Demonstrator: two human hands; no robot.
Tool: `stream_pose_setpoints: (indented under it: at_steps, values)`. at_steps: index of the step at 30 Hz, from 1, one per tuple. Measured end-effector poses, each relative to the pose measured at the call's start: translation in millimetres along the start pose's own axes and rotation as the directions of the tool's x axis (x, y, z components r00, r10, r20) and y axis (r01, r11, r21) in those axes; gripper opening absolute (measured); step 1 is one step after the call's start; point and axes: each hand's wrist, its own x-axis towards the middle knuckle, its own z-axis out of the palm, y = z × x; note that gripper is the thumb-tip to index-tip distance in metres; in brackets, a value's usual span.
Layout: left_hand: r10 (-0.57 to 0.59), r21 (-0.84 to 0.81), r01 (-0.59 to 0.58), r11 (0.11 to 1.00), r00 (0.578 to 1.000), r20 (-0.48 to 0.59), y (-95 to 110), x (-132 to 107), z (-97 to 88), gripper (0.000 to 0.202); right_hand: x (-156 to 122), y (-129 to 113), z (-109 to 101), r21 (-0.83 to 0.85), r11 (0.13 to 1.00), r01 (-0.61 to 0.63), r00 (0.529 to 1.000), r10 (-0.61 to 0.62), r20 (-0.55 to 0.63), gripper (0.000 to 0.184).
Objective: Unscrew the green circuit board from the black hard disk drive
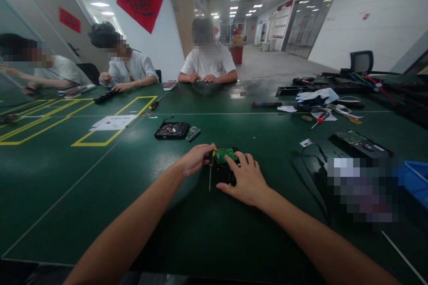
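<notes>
Pinched in my left hand (197, 159) is a small screwdriver (211, 158) with a yellow and black handle, its thin shaft hanging down toward the table. Right beside it lies a black hard drive (224, 174) with a green circuit board (224, 156) on its upper part. My right hand (249, 178) spreads over the drive's right side. Its index fingertip touches the board, and the thumb reaches across near the drive's lower edge. That hand hides much of the right part of the drive.
Another opened hard drive (171, 130) and a loose circuit board (193, 133) lie ahead. Tiny screws (256, 136) are beyond my right hand. To the right are a third drive (363, 144), a red-handled screwdriver (321, 119), gloves (317, 97) and a blue bin (416, 182). Several people sit across the table.
</notes>
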Motion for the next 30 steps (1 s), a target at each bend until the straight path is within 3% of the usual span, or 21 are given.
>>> stream_pose_setpoints:
  at_steps: [8,15,19,21,24,27,30]
  values:
    - [0.014,-0.008,-0.014,1.000,1.000,0.003,0.7,-1.2,1.2,0.028,-1.5,2.1,-2.4,-0.017,0.997,0.070,0.997,-0.069,0.048,0.091]
    - [0.004,0.058,-0.003,0.998,1.000,-0.010,8.8,-13.0,-8.8,0.029,-0.4,36.0,-16.6,0.014,0.983,0.185,0.971,-0.185,0.153,0.083]
    - [0.168,0.062,-0.165,0.984,0.985,-0.048,35.5,-11.1,-3.8,0.030,2.2,48.0,-15.5,0.043,0.975,0.218,0.963,-0.222,0.153,0.084]
    - [0.312,0.096,-0.307,0.947,0.949,-0.042,50.6,-4.7,6.4,0.032,2.9,48.3,-11.5,0.038,0.975,0.217,0.968,-0.220,0.122,0.086]
    - [0.504,0.167,-0.497,0.852,0.864,-0.002,67.0,9.0,26.5,0.034,2.7,46.5,-5.4,0.026,0.977,0.212,0.973,-0.213,0.091,0.087]
    - [0.659,0.265,-0.643,0.718,0.751,0.040,73.1,21.0,42.5,0.029,2.0,46.3,-2.4,0.017,0.976,0.217,0.973,-0.218,0.076,0.083]
    - [0.726,0.384,-0.716,0.583,0.672,0.150,72.3,25.2,46.1,0.032,1.9,47.6,-1.2,0.012,0.974,0.226,0.972,-0.226,0.066,0.082]
